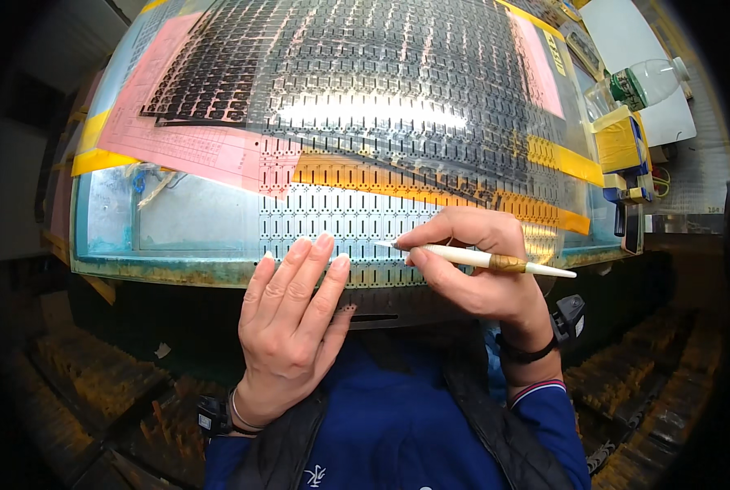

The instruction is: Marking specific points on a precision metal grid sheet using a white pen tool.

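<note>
A clear film sheet printed with rows of small black marks [303, 224] lies over the lit glass worktop and hangs past its near edge. My left hand [287, 331] rests flat on the film's near part, fingers stretched out. In my right hand [483, 261] is a slim craft knife [459, 255] with a white handle wrapped in brown tape. I grip it near its blade, which points left, low over the film to the right of my left fingertips. Whether the tip touches the film I cannot tell.
Under the film lie a pink printed sheet [193, 155] and an orange strip [365, 178]. Yellow tape [99, 162] runs along the left side. At the right are a clear plastic bottle [655, 82], a yellow box-like thing [618, 147] and a white board [638, 41].
</note>
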`<state>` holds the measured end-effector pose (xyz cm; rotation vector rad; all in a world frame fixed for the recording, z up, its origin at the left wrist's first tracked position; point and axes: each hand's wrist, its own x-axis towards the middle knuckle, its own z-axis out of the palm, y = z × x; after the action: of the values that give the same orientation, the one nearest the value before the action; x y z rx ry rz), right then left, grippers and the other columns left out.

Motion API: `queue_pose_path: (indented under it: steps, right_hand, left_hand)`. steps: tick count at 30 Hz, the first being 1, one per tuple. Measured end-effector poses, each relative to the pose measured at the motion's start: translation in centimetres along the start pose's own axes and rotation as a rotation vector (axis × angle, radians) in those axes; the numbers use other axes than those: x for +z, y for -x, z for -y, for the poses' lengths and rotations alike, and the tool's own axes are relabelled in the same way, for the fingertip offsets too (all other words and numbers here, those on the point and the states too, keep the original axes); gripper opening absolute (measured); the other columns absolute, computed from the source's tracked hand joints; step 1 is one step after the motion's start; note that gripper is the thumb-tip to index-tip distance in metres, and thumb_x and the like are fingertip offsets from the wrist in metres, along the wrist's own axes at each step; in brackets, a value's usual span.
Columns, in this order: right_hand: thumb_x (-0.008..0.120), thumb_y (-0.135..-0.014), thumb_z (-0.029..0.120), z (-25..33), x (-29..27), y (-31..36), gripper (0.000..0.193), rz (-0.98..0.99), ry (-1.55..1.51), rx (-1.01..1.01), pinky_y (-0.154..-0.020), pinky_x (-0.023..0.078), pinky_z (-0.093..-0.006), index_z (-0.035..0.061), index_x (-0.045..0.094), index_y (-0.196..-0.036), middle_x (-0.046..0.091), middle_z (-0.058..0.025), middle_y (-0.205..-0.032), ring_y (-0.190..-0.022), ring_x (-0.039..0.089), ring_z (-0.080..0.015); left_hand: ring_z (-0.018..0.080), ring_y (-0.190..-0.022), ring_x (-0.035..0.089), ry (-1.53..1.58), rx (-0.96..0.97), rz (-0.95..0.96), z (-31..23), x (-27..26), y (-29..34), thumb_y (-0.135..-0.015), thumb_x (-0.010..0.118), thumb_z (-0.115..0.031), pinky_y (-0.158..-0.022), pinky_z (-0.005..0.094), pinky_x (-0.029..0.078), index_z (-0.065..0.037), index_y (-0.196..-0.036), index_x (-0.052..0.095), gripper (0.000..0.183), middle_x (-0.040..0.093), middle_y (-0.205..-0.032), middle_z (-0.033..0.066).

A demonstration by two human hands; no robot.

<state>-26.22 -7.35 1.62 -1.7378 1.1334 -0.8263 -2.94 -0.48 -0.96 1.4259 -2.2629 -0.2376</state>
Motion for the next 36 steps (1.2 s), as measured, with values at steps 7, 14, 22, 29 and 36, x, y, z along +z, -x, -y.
queue_pose_path:
  steps: [7,14,22,29,36]
  right_hand:
    - [0.071,-0.087,0.005,-0.2,0.2,0.0,0.015,-0.022,-0.008,-0.01,-0.068,0.054,-0.027,-0.0022,0.075,-0.099,0.073,-0.012,-0.083,-0.075,0.07,-0.0148]
    - [0.071,-0.087,0.006,-0.3,0.4,-0.2,0.014,-0.045,-0.062,0.024,-0.065,0.053,-0.0262,-0.002,0.075,-0.098,0.073,-0.0115,-0.083,-0.072,0.069,-0.0121]
    - [0.072,-0.088,0.006,0.2,0.9,-0.4,0.014,-0.13,-0.122,0.113,-0.065,0.053,-0.0256,-0.0013,0.075,-0.098,0.074,-0.0084,-0.082,-0.074,0.068,-0.0108]
    - [0.073,-0.087,0.006,0.3,0.9,-0.5,0.014,-0.145,-0.195,0.18,-0.065,0.053,-0.0257,-0.0011,0.075,-0.099,0.073,-0.0113,-0.082,-0.074,0.069,-0.0116]
    - [0.07,-0.09,0.008,1.1,-1.0,-0.3,0.012,0.085,-0.155,0.207,-0.069,0.053,-0.0252,-0.001,0.075,-0.098,0.074,-0.009,-0.085,-0.078,0.068,-0.0105]
  left_hand:
    - [0.0315,-0.136,0.052,-0.004,-0.002,-0.001,-0.1,0.0,0.1,-0.076,0.08,-0.012,-0.116,0.0473,0.032,-0.006,-0.133,0.063,0.06,0.058,-0.143,0.0144]
    - [0.0318,-0.136,0.052,-0.002,0.0,0.001,0.0,-0.1,0.0,-0.075,0.08,-0.012,-0.116,0.0474,0.032,-0.006,-0.133,0.062,0.06,0.058,-0.143,0.0147]
    - [0.0322,-0.136,0.051,0.001,0.01,0.003,0.0,-0.1,0.0,-0.075,0.08,-0.012,-0.116,0.0476,0.032,-0.006,-0.133,0.062,0.061,0.057,-0.143,0.015]
    - [0.0326,-0.136,0.051,0.009,0.011,0.005,0.0,-0.2,0.0,-0.075,0.08,-0.012,-0.116,0.0481,0.033,-0.005,-0.133,0.062,0.061,0.057,-0.144,0.0151]
    - [0.0332,-0.136,0.051,0.023,0.018,0.002,0.1,-0.2,-0.1,-0.075,0.079,-0.011,-0.115,0.0485,0.034,-0.005,-0.133,0.062,0.061,0.057,-0.144,0.0156]
